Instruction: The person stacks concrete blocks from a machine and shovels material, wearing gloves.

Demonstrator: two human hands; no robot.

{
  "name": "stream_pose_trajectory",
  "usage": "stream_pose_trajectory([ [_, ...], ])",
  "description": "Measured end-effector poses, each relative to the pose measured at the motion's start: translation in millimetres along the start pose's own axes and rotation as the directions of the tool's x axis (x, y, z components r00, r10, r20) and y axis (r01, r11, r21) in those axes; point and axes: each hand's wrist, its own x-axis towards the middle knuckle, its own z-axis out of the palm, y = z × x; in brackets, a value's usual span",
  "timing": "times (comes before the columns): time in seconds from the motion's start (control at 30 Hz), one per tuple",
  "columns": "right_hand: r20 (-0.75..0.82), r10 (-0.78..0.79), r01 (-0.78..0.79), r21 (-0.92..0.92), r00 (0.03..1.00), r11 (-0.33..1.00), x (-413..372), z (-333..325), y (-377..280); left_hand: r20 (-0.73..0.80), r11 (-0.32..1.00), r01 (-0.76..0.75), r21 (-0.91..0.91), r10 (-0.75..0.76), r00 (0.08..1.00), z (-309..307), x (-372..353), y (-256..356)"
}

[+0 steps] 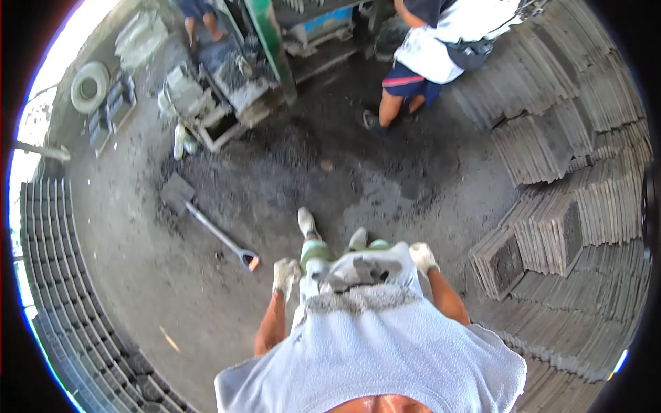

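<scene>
My left hand (286,277), in a dirty white glove, hangs beside my left thigh. Its fingers look loosely bent, and I see nothing in them. On the other side, my right hand (423,257), also gloved, hangs near my right hip with its fingers mostly turned from view. Between the hands is a pale apron or shirt front (365,275) with grey smears. Nearest to my left hand lies a shovel (217,228), its flat blade away from me and its handle grip toward me, not touched.
Stacks of thin grey tiles (544,237) line the right side. A co-worker (420,69) stands ahead near a machine (265,62). Another person's legs (200,24) show at top left. A tyre (89,87) and slatted rack (55,261) are left. Dark loose material (296,148) covers the floor ahead.
</scene>
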Motion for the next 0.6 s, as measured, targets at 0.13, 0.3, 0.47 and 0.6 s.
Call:
stream_pose_trajectory([
  [0.13,0.048,0.13,-0.131,0.031,0.99,0.991,-10,-12,-78,-0.016,0.734,0.509,-0.449,-0.577,0.817,5,16,54],
  [0.3,-0.061,-0.109,0.11,0.007,0.992,0.994,17,-8,-91,0.063,0.748,0.527,-0.404,-0.552,0.831,-15,38,74],
  [0.47,-0.097,0.013,-0.014,-0.011,0.995,1.0,18,-3,-90,0.014,0.783,0.516,-0.349,-0.546,0.838,-30,53,94],
  [0.6,-0.061,0.075,-0.074,0.021,0.995,0.997,2,-4,-90,-0.006,0.776,0.495,-0.39,-0.54,0.842,-35,64,94],
])
